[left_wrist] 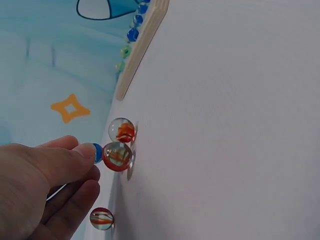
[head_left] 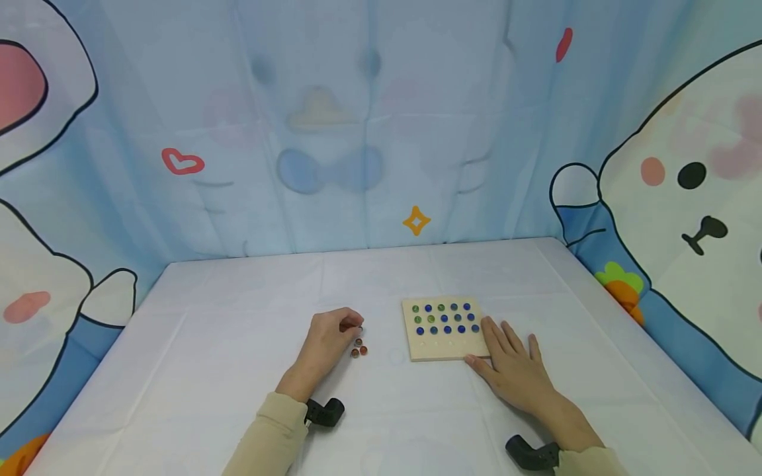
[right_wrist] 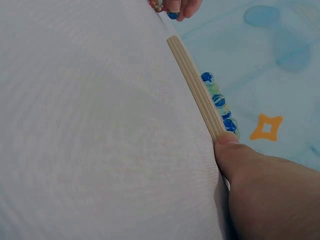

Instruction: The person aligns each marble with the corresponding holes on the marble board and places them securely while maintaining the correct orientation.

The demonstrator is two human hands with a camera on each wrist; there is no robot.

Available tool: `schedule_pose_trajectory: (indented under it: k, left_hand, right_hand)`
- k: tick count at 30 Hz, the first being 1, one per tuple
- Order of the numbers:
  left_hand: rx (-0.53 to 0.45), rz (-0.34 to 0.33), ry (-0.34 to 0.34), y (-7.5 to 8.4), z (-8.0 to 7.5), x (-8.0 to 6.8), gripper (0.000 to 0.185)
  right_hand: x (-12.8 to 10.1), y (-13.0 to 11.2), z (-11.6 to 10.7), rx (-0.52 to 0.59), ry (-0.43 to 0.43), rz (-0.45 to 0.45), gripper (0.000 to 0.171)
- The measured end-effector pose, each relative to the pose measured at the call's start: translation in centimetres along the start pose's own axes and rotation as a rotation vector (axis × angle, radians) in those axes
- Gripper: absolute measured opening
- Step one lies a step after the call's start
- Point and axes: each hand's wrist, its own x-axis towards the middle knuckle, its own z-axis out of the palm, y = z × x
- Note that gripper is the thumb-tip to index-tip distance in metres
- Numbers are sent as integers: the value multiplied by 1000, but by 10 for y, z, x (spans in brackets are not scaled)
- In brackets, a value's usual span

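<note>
A square wooden board [head_left: 442, 351] lies on the white table, with blue and green marbles [head_left: 443, 318] filling its far rows. My left hand [head_left: 350, 324] is left of the board and pinches a blue marble [left_wrist: 96, 152] at its fingertips. Three orange-streaked marbles [left_wrist: 118, 156] lie on the cloth right beside those fingers, seen in the head view as orange marbles [head_left: 359, 348]. My right hand [head_left: 507, 354] lies flat at the board's right front corner, fingers straight. In the right wrist view its thumb [right_wrist: 239, 159] presses against the board's edge [right_wrist: 196, 92].
A white cloth [head_left: 238, 370] covers the table. A blue cartoon curtain [head_left: 369, 132] closes it in at the back and both sides. Black wrist-camera mounts [head_left: 324, 412] sit near both sleeves.
</note>
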Motion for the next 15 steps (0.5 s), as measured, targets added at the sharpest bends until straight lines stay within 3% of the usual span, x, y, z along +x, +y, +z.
schedule_pose_trajectory:
  k: [9, 15]
  left_hand:
    - [-237, -78, -101, 16, 8, 4, 12]
    - [-123, -1, -67, 25, 19, 9, 13]
  right_hand:
    - [0, 1, 1, 7, 12, -7, 89]
    - [0, 1, 0, 3, 8, -8, 90]
